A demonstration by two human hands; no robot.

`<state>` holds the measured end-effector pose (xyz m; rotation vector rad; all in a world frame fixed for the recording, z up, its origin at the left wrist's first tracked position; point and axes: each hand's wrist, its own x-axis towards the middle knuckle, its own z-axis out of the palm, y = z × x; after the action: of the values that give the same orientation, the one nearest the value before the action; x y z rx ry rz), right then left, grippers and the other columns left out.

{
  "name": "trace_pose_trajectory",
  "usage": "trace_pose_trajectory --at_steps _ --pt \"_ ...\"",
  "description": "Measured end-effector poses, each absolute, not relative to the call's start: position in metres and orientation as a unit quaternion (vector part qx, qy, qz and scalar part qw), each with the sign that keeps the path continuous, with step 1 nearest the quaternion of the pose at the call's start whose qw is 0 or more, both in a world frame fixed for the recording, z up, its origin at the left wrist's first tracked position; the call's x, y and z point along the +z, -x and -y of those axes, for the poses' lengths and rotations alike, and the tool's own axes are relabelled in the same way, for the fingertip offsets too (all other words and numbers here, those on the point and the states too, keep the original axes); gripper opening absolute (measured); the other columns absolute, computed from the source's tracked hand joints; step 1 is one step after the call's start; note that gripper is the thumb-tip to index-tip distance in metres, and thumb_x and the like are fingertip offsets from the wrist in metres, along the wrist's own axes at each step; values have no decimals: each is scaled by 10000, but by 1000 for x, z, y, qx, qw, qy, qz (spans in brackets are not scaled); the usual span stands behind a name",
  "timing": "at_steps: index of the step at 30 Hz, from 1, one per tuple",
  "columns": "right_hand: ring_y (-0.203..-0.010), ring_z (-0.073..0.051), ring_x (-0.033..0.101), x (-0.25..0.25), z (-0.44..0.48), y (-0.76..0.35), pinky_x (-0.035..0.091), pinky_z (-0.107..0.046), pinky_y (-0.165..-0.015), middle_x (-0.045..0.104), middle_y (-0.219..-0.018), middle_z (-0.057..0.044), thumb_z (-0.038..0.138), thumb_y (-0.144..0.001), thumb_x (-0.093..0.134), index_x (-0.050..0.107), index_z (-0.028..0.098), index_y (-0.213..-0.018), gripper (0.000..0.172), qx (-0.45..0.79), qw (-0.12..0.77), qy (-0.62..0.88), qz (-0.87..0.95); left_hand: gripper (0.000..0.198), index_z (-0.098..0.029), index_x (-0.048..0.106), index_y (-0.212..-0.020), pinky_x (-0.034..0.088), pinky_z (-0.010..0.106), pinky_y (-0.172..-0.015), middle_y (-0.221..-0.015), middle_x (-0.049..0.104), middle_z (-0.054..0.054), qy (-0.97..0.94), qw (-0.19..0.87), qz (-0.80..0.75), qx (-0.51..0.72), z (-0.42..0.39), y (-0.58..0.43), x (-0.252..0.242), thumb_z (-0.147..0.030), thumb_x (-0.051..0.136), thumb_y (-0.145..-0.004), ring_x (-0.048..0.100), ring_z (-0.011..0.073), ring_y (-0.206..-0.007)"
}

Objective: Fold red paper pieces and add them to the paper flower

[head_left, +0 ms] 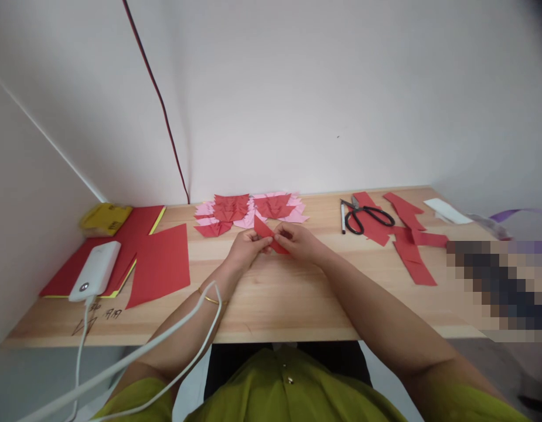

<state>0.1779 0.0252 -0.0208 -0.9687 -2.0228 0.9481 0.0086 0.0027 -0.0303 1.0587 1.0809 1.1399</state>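
Both hands pinch one small folded piece of red paper (262,227) over the middle of the table. My left hand (248,245) is closed on its left edge, the fingers curled beneath. On the right side my right hand (297,241) is closed on it, thumb and forefinger meeting near the paper's middle. A pointed tip of the paper stands up between the hands, and a lower corner shows under the right fingers. Just behind lie stacked folded red paper pieces (231,207) and folded pink paper pieces (300,218).
Black-handled scissors (370,215), a white pen (343,218) and red paper scraps (411,261) lie at right. A red sheet (163,266), a white power bank (96,269) with a cable (78,357), and a yellow packet (106,219) are at left. A wall (297,105) rises behind the table.
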Motion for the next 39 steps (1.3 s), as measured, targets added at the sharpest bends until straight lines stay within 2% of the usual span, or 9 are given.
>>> trace_pose_trajectory --at_steps 5,11,19,26,32,39 --pt "-575 -91 419 -19 -25 -178 325 -208 -531 493 -631 27 267 -761 499 533 165 -703 122 398 356 376 757 235 -113 659 -772 406 228 -544 -643 635 15 -457 600 -428 499 -3 -9 -33 -235 757 -596 528 88 -524" --pt "-578 -93 436 -20 -24 -175 338 -217 -532 511 -630 21 250 -728 515 527 167 -656 110 392 372 366 758 194 -112 637 -663 321 214 -480 -542 572 -10 -432 590 -434 526 -4 -9 -33 -235 763 -581 447 66 -463" --pt "-579 -96 440 -18 -15 -168 349 -216 -527 507 -631 21 214 -688 507 493 175 -637 66 411 391 401 720 206 -115 651 -687 401 234 -570 -633 633 9 -407 582 -445 545 -1 -17 -32 -214 768 -549 533 104 -567" --pt "-575 -97 425 -21 -19 -170 340 -221 -527 502 -646 18 278 -738 508 533 169 -694 120 420 380 399 721 187 -120 606 -620 315 207 -493 -507 535 -35 -423 560 -451 551 -4 -13 -33 -218 758 -571 435 64 -473" --pt "-567 -97 422 -22 -17 -168 339 -223 -525 492 -624 23 280 -725 517 512 172 -664 124 409 395 404 717 184 -114 627 -677 369 221 -545 -575 579 -11 -427 574 -450 534 -3 -14 -37 -216 745 -579 494 85 -529" --pt "-566 -95 412 -22 -19 -169 325 -218 -517 489 -629 24 225 -702 498 507 172 -663 66 407 382 417 718 169 -127 597 -653 373 214 -553 -572 574 -24 -390 561 -436 586 -6 -12 -35 -195 734 -579 486 76 -531"
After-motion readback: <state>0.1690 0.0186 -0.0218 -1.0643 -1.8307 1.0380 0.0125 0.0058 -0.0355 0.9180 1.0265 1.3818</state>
